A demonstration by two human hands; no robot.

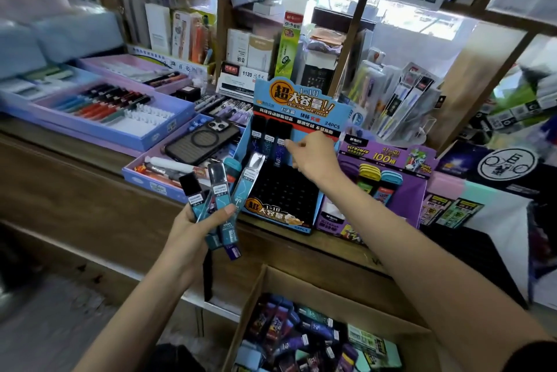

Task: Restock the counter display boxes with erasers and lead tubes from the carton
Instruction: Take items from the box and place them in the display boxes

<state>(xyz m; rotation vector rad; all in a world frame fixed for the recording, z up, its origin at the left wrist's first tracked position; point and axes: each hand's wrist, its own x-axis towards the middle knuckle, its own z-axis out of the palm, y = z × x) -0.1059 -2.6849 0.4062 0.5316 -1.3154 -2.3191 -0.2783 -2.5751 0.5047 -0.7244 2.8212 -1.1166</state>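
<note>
While left hand (193, 231) grips lead tubes (222, 191), right hand (313, 157) touches boxed tube (278, 153), grip unclear.

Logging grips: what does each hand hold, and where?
Left hand grips several lead tubes around their middles. Right hand touches a slotted tube; whether pinching is unclear.

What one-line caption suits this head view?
Right hand pinches a lead tube in the blue display box; left hand grips spare tubes.

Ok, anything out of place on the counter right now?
A phone lies face down on the pen tray, just left of the blue display box. It is the one thing there that isn't stock. Nothing looks spilled or damaged.
</note>
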